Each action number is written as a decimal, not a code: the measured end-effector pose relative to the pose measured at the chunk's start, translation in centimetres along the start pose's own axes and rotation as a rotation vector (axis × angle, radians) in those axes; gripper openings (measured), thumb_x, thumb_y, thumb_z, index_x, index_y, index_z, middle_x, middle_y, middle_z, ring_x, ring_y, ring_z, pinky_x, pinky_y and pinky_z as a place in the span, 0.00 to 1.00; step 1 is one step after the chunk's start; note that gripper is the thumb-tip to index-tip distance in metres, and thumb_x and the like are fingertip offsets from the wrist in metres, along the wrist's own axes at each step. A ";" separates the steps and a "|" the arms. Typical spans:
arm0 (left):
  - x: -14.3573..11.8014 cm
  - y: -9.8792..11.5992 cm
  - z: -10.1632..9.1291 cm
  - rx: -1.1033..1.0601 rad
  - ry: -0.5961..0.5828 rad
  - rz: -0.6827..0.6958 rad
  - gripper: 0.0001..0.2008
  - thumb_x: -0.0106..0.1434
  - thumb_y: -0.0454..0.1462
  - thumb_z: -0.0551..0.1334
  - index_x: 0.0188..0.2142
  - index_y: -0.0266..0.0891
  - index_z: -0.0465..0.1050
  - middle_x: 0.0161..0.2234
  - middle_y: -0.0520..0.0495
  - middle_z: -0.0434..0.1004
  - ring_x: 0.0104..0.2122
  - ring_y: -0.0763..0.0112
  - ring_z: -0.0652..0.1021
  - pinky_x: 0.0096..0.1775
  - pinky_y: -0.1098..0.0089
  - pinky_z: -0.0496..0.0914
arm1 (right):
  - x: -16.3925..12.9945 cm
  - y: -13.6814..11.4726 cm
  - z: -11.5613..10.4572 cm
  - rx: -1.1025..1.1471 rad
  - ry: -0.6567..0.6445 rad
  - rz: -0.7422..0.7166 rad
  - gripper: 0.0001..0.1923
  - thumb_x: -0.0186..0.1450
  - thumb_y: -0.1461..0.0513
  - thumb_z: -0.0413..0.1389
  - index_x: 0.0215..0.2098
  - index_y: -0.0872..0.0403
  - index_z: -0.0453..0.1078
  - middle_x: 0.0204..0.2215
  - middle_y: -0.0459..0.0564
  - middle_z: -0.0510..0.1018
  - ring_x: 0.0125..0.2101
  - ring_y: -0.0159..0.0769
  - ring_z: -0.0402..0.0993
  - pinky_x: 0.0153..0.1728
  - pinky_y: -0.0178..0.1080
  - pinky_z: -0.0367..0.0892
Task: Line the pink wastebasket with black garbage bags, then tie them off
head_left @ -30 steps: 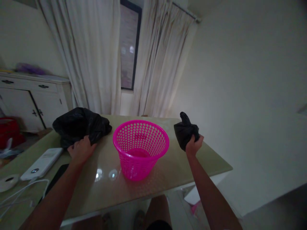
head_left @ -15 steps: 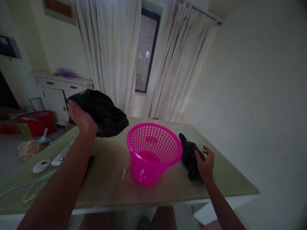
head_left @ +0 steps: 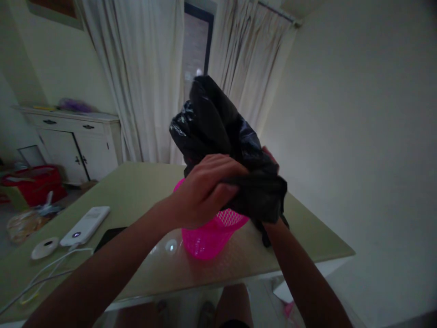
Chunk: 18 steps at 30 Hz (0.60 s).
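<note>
I hold a large crumpled black plastic bag (head_left: 218, 136) up in the air, just above a pink perforated plastic basket (head_left: 208, 237) that stands on the pale green table (head_left: 136, 191). My left hand (head_left: 205, 189) grips the bag's lower edge from the front. My right hand (head_left: 270, 155) is behind the bag and mostly hidden; only some fingers and the wrist show, closed on the same bag. A dark bit of a smaller black bag (head_left: 265, 238) shows on the table beside the basket, under my right wrist.
On the table's left lie a white flat device (head_left: 85, 225), a round white disc (head_left: 44, 247), white cables (head_left: 51, 269) and a dark phone (head_left: 109, 234). A white cabinet (head_left: 78, 141), red box (head_left: 34, 184) and curtains (head_left: 143, 77) stand behind.
My left hand lifted the large black bag off the table's left side and carried it right, over the basket. My right hand put the small bag down and came up to the large bag.
</note>
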<state>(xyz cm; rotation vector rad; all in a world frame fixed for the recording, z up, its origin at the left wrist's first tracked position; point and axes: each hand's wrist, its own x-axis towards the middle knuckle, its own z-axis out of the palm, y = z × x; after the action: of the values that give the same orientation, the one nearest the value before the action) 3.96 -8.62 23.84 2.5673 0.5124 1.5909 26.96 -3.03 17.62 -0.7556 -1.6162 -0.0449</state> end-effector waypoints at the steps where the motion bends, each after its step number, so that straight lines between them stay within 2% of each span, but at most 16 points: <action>1: -0.8 0.0 0.3 0.072 -0.091 0.074 0.29 0.82 0.55 0.46 0.47 0.40 0.80 0.44 0.40 0.86 0.46 0.57 0.83 0.54 0.53 0.75 | 0.0 0.4 -0.1 -0.020 -0.050 0.001 0.26 0.76 0.54 0.58 0.70 0.52 0.68 0.61 0.58 0.78 0.57 0.44 0.78 0.58 0.46 0.75; 3: -2.7 0.2 0.6 0.252 -0.195 0.111 0.23 0.82 0.48 0.50 0.46 0.39 0.79 0.41 0.41 0.84 0.42 0.58 0.82 0.49 0.55 0.75 | -0.8 1.9 -0.9 -0.055 -0.186 -0.032 0.15 0.74 0.57 0.58 0.54 0.54 0.78 0.46 0.54 0.84 0.48 0.43 0.82 0.51 0.42 0.77; 5: -4.7 0.6 0.4 0.363 -0.228 0.008 0.18 0.81 0.47 0.55 0.46 0.39 0.79 0.40 0.43 0.83 0.40 0.58 0.82 0.43 0.59 0.75 | -2.5 3.7 -2.2 -0.092 -0.266 -0.082 0.11 0.73 0.59 0.57 0.47 0.54 0.80 0.40 0.52 0.84 0.41 0.41 0.82 0.45 0.41 0.77; 7: -6.2 1.2 -0.4 0.330 -0.313 -0.115 0.16 0.79 0.49 0.61 0.52 0.42 0.79 0.44 0.44 0.83 0.41 0.59 0.83 0.41 0.62 0.76 | -4.8 5.3 -3.8 -0.139 -0.232 -0.106 0.13 0.72 0.62 0.54 0.48 0.52 0.80 0.39 0.52 0.84 0.40 0.40 0.82 0.43 0.40 0.77; 9: -6.7 1.5 -1.6 0.188 -0.415 -0.190 0.20 0.75 0.52 0.66 0.60 0.46 0.76 0.49 0.46 0.84 0.44 0.61 0.85 0.43 0.64 0.78 | -7.0 6.2 -5.4 -0.190 -0.180 -0.117 0.16 0.73 0.64 0.52 0.52 0.51 0.80 0.42 0.52 0.85 0.42 0.40 0.83 0.44 0.40 0.78; 10: -6.5 1.4 -2.2 0.115 -0.429 -0.203 0.22 0.75 0.52 0.67 0.63 0.48 0.74 0.52 0.46 0.84 0.46 0.62 0.85 0.44 0.65 0.79 | -7.9 6.4 -6.0 -0.206 -0.172 -0.121 0.17 0.74 0.64 0.52 0.54 0.50 0.80 0.44 0.52 0.85 0.44 0.41 0.83 0.46 0.41 0.78; 11: -6.0 1.0 -2.7 0.067 -0.399 -0.206 0.22 0.76 0.51 0.66 0.64 0.50 0.73 0.54 0.47 0.84 0.48 0.63 0.85 0.47 0.65 0.79 | -8.6 6.4 -6.6 -0.217 -0.179 -0.121 0.18 0.75 0.63 0.52 0.57 0.49 0.80 0.48 0.53 0.85 0.48 0.42 0.84 0.49 0.42 0.78; 13: -4.2 -0.8 -2.8 0.079 -0.207 -0.193 0.19 0.80 0.47 0.60 0.66 0.49 0.73 0.60 0.44 0.82 0.57 0.61 0.83 0.57 0.62 0.77 | -9.4 6.0 -7.4 -0.225 -0.239 -0.120 0.20 0.76 0.63 0.54 0.63 0.47 0.78 0.56 0.55 0.84 0.55 0.43 0.82 0.56 0.44 0.78; 14: -3.1 -2.1 -2.4 0.136 -0.090 -0.195 0.20 0.81 0.45 0.58 0.67 0.47 0.71 0.65 0.42 0.79 0.63 0.59 0.79 0.63 0.58 0.74 | -9.5 5.8 -7.5 -0.227 -0.279 -0.121 0.22 0.77 0.62 0.54 0.66 0.47 0.77 0.59 0.56 0.83 0.59 0.44 0.81 0.60 0.46 0.77; 15: -2.0 -3.5 -1.6 0.203 -0.020 -0.203 0.24 0.80 0.45 0.59 0.71 0.44 0.68 0.71 0.38 0.72 0.70 0.55 0.73 0.68 0.53 0.69 | -9.6 5.7 -7.5 -0.230 -0.317 -0.119 0.23 0.77 0.62 0.54 0.69 0.46 0.75 0.62 0.56 0.81 0.62 0.44 0.79 0.63 0.47 0.76; 16: -0.9 -5.0 -0.6 0.253 -0.046 -0.226 0.30 0.77 0.46 0.61 0.74 0.41 0.65 0.76 0.35 0.64 0.75 0.50 0.66 0.73 0.48 0.63 | -9.6 5.7 -7.4 -0.235 -0.348 -0.111 0.25 0.77 0.62 0.54 0.71 0.46 0.73 0.65 0.56 0.80 0.64 0.45 0.78 0.65 0.48 0.74; 17: 0.0 -6.5 0.5 0.268 -0.152 -0.257 0.35 0.74 0.48 0.65 0.75 0.38 0.64 0.78 0.32 0.61 0.76 0.46 0.63 0.74 0.46 0.60 | -9.6 5.8 -7.2 -0.244 -0.369 -0.095 0.27 0.77 0.63 0.54 0.72 0.46 0.72 0.67 0.56 0.78 0.65 0.45 0.76 0.67 0.50 0.73; 18: 0.7 -7.7 1.7 0.232 -0.376 -0.296 0.37 0.70 0.48 0.69 0.73 0.36 0.66 0.76 0.31 0.64 0.75 0.45 0.66 0.73 0.47 0.62 | -9.7 6.2 -7.0 -0.258 -0.370 -0.068 0.28 0.76 0.63 0.54 0.73 0.47 0.71 0.67 0.57 0.78 0.66 0.46 0.76 0.68 0.51 0.72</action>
<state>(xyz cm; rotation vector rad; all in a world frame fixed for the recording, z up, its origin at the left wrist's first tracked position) 3.93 -0.98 21.79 2.6957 1.0243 0.9767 36.03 -5.56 8.03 -0.9468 -2.0139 -0.1740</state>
